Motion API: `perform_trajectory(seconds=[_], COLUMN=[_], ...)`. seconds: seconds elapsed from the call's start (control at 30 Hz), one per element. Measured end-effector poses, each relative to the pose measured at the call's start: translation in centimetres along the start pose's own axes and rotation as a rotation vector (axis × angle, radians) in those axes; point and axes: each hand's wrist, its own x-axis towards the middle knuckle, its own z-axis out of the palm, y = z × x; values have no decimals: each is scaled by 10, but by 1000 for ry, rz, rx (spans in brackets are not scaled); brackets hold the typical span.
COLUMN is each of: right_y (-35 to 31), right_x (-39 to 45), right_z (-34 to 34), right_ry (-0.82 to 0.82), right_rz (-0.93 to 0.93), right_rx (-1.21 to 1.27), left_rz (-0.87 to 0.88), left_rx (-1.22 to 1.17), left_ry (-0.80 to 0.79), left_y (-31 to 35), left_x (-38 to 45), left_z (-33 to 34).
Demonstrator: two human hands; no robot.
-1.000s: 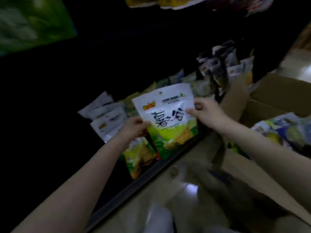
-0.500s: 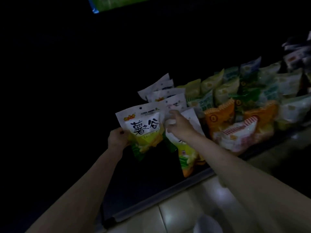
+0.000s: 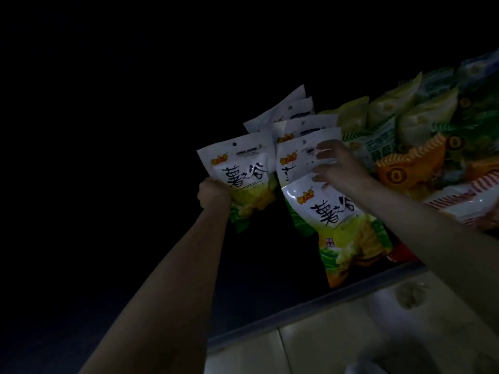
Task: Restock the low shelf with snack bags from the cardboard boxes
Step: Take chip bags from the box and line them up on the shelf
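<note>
We've got one snack bag [image 3: 240, 179] in our left hand [image 3: 213, 194], fingers curled tight around its lower left edge so it hangs upright with the printed front facing us. It's sitting in the air just left of the row of identical white-and-yellow bags [image 3: 302, 136] already lined up on the low shelf [image 3: 310, 303], not touching the shelf floor as far as we can tell. Holding it by the side like that probably keeps the face readable and the bottom free to slot in.

Our right hand [image 3: 337, 166] is over on the row, fingers spread and fairly straight, laid flat on the tops of the front two bags. It isn't gripping anything, more like pressing or tipping them back, we'd guess to tidy the stack or make a gap. The frontmost bag [image 3: 332, 220] leans forward toward the shelf lip, which is likely why that hand is there.

Further right the shelf holds other snacks, green pouches [image 3: 405, 114] and orange bags [image 3: 410, 168], packed close beside our row. Pale floor tiles [image 3: 337, 346] show below the shelf edge. Everything left of our arm is too dark to make out, and no cardboard boxes are in view.
</note>
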Motion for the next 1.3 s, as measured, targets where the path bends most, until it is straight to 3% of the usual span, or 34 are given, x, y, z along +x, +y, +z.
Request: perform_trajectory(seconds=[0.1,0.23,0.43,0.6,0.83,1.13,1.23,1.3], right_y=[4,12,5,-24,-52,39,85,113], right_x=[3,-1,-19,-70,-173,-318,-344,-353], right_z=[1,2,-21,-95,-244,-399,-422,-428], right_ry=[1,-35,10,147,402,728,665,550], right_rz=[-1,4,26,-21,57,333,485,516], right_rx=[-14,-29,-72,-243,-488,-421,-411,-531], left_rz=[77,381,381,399,774,1151,1323,1427], left_rx=[10,246,119,112,37,88,276,465], left_ry=[15,-85,-183,-215,-428,-780,-898,-930], left_y=[9,-5,-4,43,130,170,157,147], left_x=[-5,-30,-54,-100,-244,-470,-505,-516], left_z=[9,18,21,6,34,109,135,156])
